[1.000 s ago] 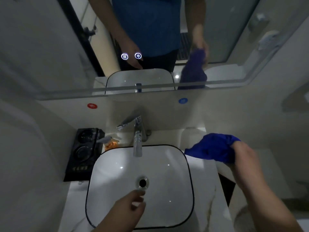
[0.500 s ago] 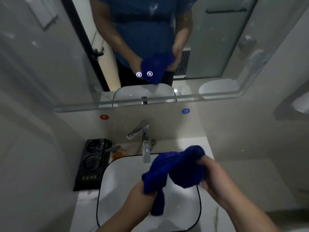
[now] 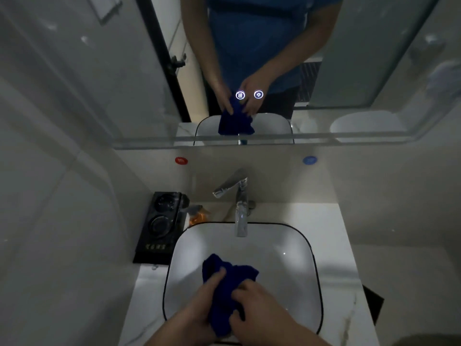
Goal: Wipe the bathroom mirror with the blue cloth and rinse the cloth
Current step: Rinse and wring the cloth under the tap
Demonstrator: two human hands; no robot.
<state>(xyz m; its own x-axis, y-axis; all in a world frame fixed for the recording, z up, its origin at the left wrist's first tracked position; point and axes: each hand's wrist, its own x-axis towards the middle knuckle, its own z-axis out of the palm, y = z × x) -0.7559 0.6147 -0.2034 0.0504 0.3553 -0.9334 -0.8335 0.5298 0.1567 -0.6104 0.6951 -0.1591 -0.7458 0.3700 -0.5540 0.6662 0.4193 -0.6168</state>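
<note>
The blue cloth is bunched up low inside the white sink basin. My left hand grips its left side and my right hand grips its right side, with the cloth squeezed between them. The chrome tap stands behind the basin, its spout pointing over the bowl; no water stream is visible. The bathroom mirror fills the wall above and reflects both hands and the cloth.
A black tray with dark round items sits left of the basin, next to a small orange object. Red and blue dots mark the wall below the mirror. Two lit touch icons glow on the glass. Pale countertop runs to the right.
The cloth went from my right hand over the counter into both hands above the basin, then down into the bowl. My left hand took hold of it.
</note>
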